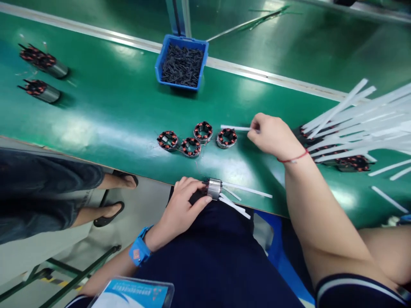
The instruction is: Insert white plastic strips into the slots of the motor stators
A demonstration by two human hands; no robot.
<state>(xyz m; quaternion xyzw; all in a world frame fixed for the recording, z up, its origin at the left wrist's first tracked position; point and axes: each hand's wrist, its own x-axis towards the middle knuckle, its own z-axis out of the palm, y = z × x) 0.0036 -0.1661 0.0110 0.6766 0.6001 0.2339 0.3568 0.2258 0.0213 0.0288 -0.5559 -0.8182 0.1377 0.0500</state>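
Note:
My left hand (184, 203) is closed round a motor stator (214, 189) at the near edge of the green bench. Several white strips (247, 189) stick out from the stator's right side. Over the bench, my right hand (268, 132) pinches one white strip (236, 128), whose free end points left, just above a stator ring (226, 138) wound with copper. Left of that ring sit more wound stators (203, 131), close together.
A blue bin (182, 83) of small black pieces stands against the metal rail. Wound stators bristling with long white strips (362, 115) crowd the right side. Two more stators (47, 92) lie far left. Another person's legs (105, 184) show at lower left.

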